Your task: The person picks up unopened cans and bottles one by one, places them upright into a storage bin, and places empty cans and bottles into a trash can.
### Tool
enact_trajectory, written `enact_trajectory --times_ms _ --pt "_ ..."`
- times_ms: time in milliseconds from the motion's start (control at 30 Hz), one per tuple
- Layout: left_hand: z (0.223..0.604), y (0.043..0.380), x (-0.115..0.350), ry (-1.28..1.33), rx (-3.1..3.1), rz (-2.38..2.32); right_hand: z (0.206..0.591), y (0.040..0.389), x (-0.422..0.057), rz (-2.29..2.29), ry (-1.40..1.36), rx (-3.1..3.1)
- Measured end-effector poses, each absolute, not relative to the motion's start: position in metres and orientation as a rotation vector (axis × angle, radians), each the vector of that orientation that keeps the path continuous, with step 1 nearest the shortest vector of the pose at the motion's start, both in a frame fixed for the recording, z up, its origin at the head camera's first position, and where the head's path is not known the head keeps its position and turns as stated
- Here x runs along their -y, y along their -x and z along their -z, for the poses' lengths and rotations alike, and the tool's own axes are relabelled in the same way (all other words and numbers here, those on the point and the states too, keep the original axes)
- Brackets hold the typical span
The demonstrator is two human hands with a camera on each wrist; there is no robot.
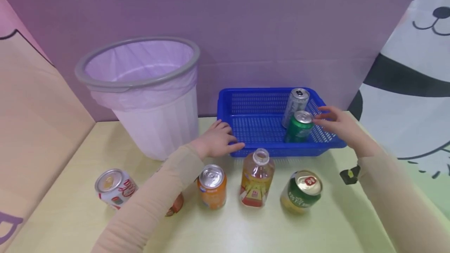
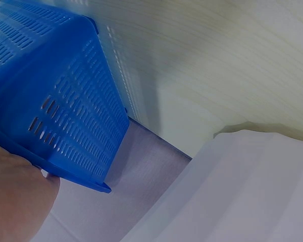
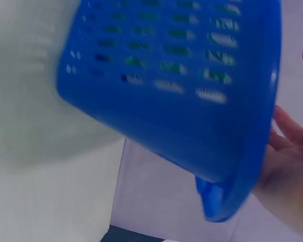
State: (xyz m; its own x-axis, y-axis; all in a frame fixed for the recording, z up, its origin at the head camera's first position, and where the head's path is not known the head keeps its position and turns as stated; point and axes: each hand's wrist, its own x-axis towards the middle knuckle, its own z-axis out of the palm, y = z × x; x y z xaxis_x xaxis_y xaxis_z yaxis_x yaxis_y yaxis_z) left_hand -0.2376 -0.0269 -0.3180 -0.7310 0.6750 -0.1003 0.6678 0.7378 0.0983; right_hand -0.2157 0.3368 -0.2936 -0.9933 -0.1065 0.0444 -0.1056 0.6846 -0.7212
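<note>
A blue basket (image 1: 260, 149) stands at the back of the table. At its front left corner my left hand (image 1: 218, 139) rests on the rim, fingers relaxed and thumb pointing along the front edge. Inside the basket's right part, a green can (image 1: 299, 130) stands upright in front of a silver can (image 1: 294, 102). My right hand (image 1: 335, 122) reaches over the right rim with parted, slightly bent fingers, fingertips right beside the green can's top. In the right wrist view, that hand (image 3: 288, 166) shows behind the basket's wall (image 3: 182, 121).
A white bin (image 1: 161, 124) with a liner stands left of the basket. Along the front are a white-and-red can (image 1: 117, 188), an orange can (image 1: 212, 186), a clear bottle (image 1: 258, 179) with a yellow label and a green-and-gold can (image 1: 301, 192). My left sleeve partly covers a reddish-brown item (image 1: 175, 205).
</note>
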Motion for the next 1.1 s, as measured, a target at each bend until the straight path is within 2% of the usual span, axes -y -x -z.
enact_trajectory --times_ms 200,433,700,900,1100 --pt "0.318 0.236 0.026 -1.116 -2.807 -0.069 0.313 0.189 -0.332 1.642 0.255 -2.934" --pt "0.318 0.235 0.024 -1.121 -2.806 -0.063 0.326 0.162 -0.325 1.901 0.244 -2.795" --pt "0.319 0.237 0.023 -1.117 -2.808 -0.051 0.342 0.139 -0.323 1.949 0.383 -2.781" --pt "0.319 0.237 0.023 -1.1 -2.804 -0.055 0.354 0.131 -0.325 1.781 0.494 -2.77" --pt "0.317 0.236 0.026 -1.088 -2.804 -0.058 0.362 0.133 -0.329 2.059 0.665 -2.349"
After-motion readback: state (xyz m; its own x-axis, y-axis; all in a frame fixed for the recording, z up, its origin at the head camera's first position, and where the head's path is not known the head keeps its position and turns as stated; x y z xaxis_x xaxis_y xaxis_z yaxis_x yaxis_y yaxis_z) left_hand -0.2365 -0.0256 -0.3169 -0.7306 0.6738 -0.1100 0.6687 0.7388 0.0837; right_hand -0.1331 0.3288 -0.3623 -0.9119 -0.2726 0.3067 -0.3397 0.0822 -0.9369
